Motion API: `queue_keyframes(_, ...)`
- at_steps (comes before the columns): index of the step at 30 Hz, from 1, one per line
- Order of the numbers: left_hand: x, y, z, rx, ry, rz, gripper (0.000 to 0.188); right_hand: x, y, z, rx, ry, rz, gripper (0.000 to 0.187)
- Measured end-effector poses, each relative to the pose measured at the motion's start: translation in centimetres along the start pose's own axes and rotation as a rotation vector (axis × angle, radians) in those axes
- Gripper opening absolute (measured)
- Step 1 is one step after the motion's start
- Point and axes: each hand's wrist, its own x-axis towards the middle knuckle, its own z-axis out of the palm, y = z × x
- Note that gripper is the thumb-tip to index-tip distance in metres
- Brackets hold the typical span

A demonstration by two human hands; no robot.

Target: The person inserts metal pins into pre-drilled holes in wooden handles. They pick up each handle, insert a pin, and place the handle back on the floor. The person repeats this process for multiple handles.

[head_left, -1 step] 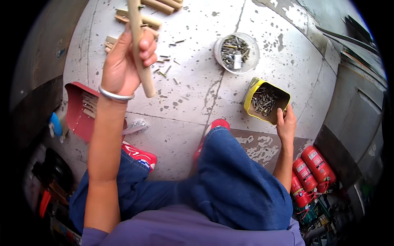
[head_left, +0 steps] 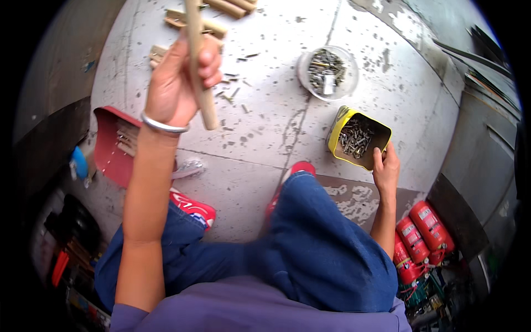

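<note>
My left hand [head_left: 174, 91] is closed around a round wooden stick [head_left: 207, 110], held up over the floor at upper left. The stick's top end runs out of the picture, and a metal bracelet sits on that wrist. On the right, my right hand [head_left: 387, 167] grips the near right edge of a squarish yellow tin [head_left: 335, 128], with the thumb inside the rim. Small metal screws or pins [head_left: 355, 138] lie in the tin, which is tilted. Beyond it stands a clear round tub [head_left: 352, 73] of similar metal pieces.
More wooden pieces [head_left: 229, 8] lie at the top left, with loose metal pins [head_left: 228, 98] scattered near them. A red dustpan [head_left: 106, 146] holding wooden pieces is beside my left forearm. Red fire extinguishers [head_left: 428, 221] stand at lower right, next to a grey cabinet [head_left: 478, 138].
The view has shifted slightly, so the tub and wooden pieces appear a little further right. My left hand with the stick also sits slightly further right. Both grips are the same.
</note>
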Motion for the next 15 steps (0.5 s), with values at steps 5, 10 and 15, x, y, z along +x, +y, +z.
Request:
queue_keyframes(5,-0.5,0.8,0.1,0.009,0.058,0.009,0.027,-1.9,-3.9,5.0,0.109,-0.113,-0.107,0.022)
queue_keyframes(10,-1.6,1.6,-0.3,0.009,0.117,0.019,0.027,-2.4,-6.0,8.2,-0.006,-0.152,-0.271,0.029)
queue_keyframes(15,-1.9,0.4,-0.2,-0.037,0.133,-0.009,0.024,-1.7,-6.5,8.5,0.002,-0.124,-0.264,0.032)
